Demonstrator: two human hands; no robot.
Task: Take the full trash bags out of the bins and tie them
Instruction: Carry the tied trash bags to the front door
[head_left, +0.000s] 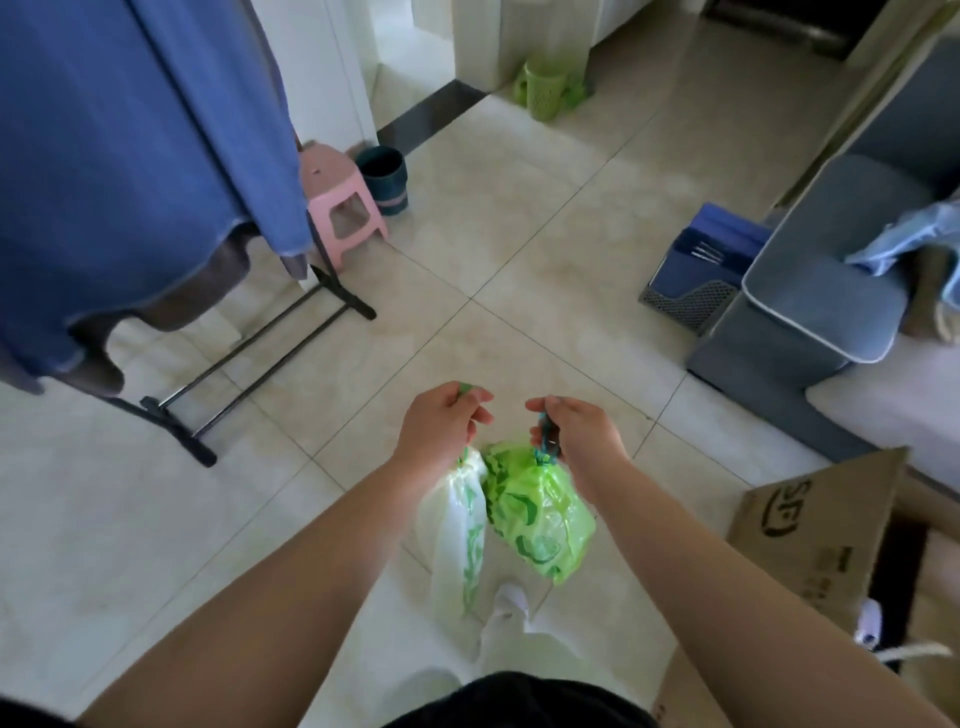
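left hand (441, 423) grips white bag (454, 525) neck | right hand (576, 434) grips green bag (537, 512) knot | both look light, limp, slippery

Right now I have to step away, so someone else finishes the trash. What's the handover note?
Left hand: shut on the white bag, held by its top.
Right hand: shut on the green bag, held at its gathered neck.
Both bags hang above the floor, out of the bins.
Whether the knots are finished cannot be seen.
The dark bin and the green bin stand ahead; check them.
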